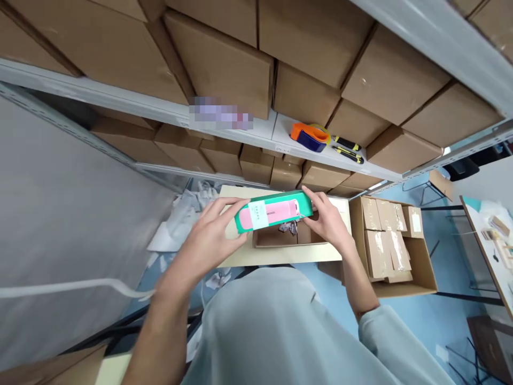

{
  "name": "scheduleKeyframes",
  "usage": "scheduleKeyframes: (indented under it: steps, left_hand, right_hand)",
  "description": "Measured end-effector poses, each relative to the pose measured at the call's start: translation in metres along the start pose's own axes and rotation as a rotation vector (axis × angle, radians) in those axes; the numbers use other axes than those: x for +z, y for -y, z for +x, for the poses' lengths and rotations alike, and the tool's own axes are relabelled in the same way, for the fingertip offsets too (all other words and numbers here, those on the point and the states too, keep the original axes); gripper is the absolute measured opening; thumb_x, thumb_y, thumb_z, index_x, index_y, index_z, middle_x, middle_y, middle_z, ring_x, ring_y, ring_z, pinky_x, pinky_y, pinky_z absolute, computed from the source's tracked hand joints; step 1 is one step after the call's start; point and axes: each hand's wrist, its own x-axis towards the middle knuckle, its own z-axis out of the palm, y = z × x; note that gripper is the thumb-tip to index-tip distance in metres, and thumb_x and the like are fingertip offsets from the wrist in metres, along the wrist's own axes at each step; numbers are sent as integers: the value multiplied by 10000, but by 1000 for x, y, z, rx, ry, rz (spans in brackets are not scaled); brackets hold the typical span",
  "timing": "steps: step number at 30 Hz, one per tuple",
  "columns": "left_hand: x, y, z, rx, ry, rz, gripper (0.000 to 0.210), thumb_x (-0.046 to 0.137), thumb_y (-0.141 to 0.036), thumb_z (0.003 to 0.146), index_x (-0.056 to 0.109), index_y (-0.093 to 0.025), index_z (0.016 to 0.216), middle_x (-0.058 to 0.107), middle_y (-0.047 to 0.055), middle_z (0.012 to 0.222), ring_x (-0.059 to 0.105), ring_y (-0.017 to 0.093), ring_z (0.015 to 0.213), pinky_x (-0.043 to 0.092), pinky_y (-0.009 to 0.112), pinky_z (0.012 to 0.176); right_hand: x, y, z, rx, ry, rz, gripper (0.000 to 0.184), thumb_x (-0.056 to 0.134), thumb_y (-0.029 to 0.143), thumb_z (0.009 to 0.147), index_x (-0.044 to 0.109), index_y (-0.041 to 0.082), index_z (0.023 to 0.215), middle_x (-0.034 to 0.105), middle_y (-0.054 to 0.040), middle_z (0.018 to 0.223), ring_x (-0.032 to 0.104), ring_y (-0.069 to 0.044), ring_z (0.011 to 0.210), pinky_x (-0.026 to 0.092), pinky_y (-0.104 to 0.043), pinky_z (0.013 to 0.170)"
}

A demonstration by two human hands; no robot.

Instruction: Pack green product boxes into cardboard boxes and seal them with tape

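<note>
Head view: you are holding a slim green box [276,211] over the table [240,260], its pink-and-white face turning up toward you. Your left hand [216,230] is gripping the left end, fingers pressing along the upper edge and thumb bracing below. Your right hand [326,219] is pinching the other end, a finger resting on the top corner and the thumb sitting under it. A pale label [258,215] is wrapping across the face near your left fingers.

Just below the box, an open carton [280,245] is lying on the table, with crumpled paper [289,228] showing inside. To the right, a big carton [427,274] is holding packed small boxes [379,254].

By the look of it, you are handling and perhaps checking the box at this step. Any move from here is probably calling for an even grip at both ends, keeping the face from being squeezed and the carton's edge from catching it.
</note>
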Motion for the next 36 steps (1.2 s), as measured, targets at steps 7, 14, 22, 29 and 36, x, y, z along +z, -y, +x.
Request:
scheduleKeyframes:
  steps: [7,14,22,29,36]
  left_hand:
    - [87,4,16,68,269,91,735,644,-195,816,645,-274,1546,662,104,1521,644,377,1391,552,480,1199]
    - [151,36,28,15,399,142,724,655,-116,805,654,-211,1523,675,144,1531,669,384,1416,549,501,1237]
    - [159,47,34,42,361,191,643,678,-210,913,634,-236,1554,631,146,1613,651,371,1460,552,524,1249]
    - [121,33,13,8,9,211,448,581,-352,1065,663,-246,1493,716,134,1463,677,337,1377,530,518,1241]
    - [122,47,-7,-397,-133,280,582,671,-435,981,651,-171,1499,764,181,1389,777,319,1096,626,469,1020]
  right_hand:
    - [26,-68,-54,237,96,9,771,748,170,924,550,318,1655,700,-96,1369,766,-268,988,657,-424,948]
    - [66,-108,-46,305,241,-143,734,794,136,920,578,221,1616,736,-152,1303,800,-322,1018,637,-387,885]
    - [69,-112,-30,405,402,-218,765,746,150,1007,460,185,1715,679,-217,1471,792,-360,1169,622,-441,1006]
    - [45,-120,-72,327,89,-180,419,606,242,1102,629,190,1517,705,-165,1353,755,-316,1135,609,-400,917]
    - [52,-144,-95,480,-33,-95,274,598,455,1123,706,208,1166,773,-83,1052,692,-216,723,468,-332,690]
